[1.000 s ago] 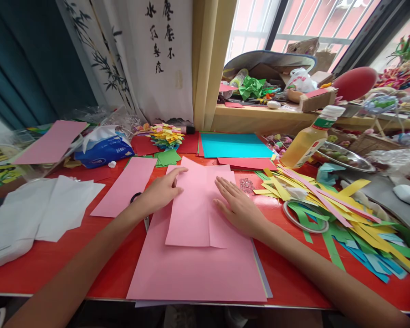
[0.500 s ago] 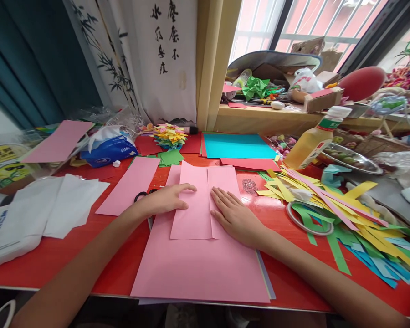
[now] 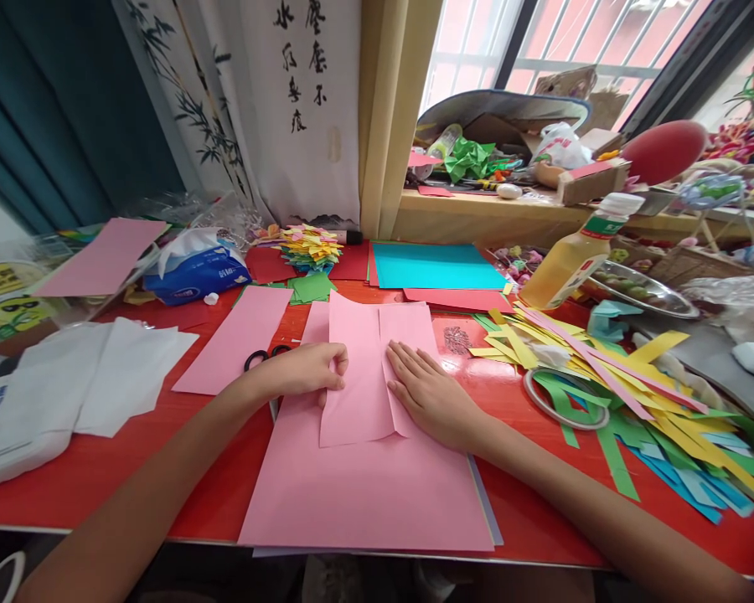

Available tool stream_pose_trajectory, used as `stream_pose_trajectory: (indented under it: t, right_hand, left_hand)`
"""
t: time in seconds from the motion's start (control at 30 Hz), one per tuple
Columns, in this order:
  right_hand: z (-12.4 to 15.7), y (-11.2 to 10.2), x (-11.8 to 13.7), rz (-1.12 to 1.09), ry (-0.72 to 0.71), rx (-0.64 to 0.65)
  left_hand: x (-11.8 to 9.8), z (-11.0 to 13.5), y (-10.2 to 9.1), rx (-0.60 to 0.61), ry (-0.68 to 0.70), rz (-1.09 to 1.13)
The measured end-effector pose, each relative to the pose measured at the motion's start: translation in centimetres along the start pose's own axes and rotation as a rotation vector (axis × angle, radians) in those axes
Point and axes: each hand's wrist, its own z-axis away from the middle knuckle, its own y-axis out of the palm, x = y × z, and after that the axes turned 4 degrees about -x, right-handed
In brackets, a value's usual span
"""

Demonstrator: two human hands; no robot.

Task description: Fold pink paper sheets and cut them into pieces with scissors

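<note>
A folded pink sheet of paper (image 3: 358,394) lies on a stack of larger pink sheets (image 3: 370,502), a crease running down its middle. My left hand (image 3: 311,368) pinches the left edge of the folded sheet, fingers curled, the edge slightly raised. My right hand (image 3: 431,394) lies flat on the sheet's right part, fingers stretched out and pressed down near the crease. Just left of my left hand are black-handled scissors (image 3: 265,358), their blades partly hidden by my wrist. Another pink piece (image 3: 235,339) rests beside them.
Yellow, green and blue paper strips (image 3: 666,427) pile at the right with a tape roll (image 3: 565,400). Behind them stands a bottle (image 3: 569,255). A blue tissue pack (image 3: 194,272), a white packet (image 3: 31,410) and a cyan sheet (image 3: 436,265) lie around the red table (image 3: 207,477).
My left hand's fingers have closed from spread to a pinch on the paper's left edge. That edge has shifted slightly right and lifted. My right hand stays pressed down.
</note>
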Motion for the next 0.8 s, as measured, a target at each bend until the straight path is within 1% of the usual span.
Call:
stream_pose_trajectory:
  t: [0.13, 0.27, 0.37, 0.43, 0.53, 0.6, 0.8]
  right_hand:
    - [0.0, 0.0, 0.1, 0.010, -0.005, 0.001]
    - [0.0, 0.0, 0.1, -0.003, -0.003, -0.007]
    - [0.0, 0.0, 0.1, -0.008, 0.001, -0.008]
    - [0.0, 0.0, 0.0, -0.014, 0.003, -0.005]
    - [0.0, -0.2, -0.2, -0.044, -0.002, 0.016]
    - [0.1, -0.4, -0.3, -0.066, -0.023, 0.045]
    - [0.3, -0.9, -0.8, -0.092, -0.067, 0.144]
  left_hand:
    - [0.4, 0.0, 0.1, 0.037, -0.003, 0.036]
    - [0.6, 0.1, 0.0, 0.047, -0.001, 0.027]
    - [0.6, 0.2, -0.2, 0.126, -0.006, 0.074]
    - [0.6, 0.3, -0.4, 0.149, -0.008, 0.075]
    - [0.8, 0.3, -0.6, 0.076, 0.000, -0.024]
    - [0.9, 0.4, -0.8, 0.053, 0.024, -0.058]
    - [1.0, 0.7, -1.0, 0.179, 0.090, -0.042]
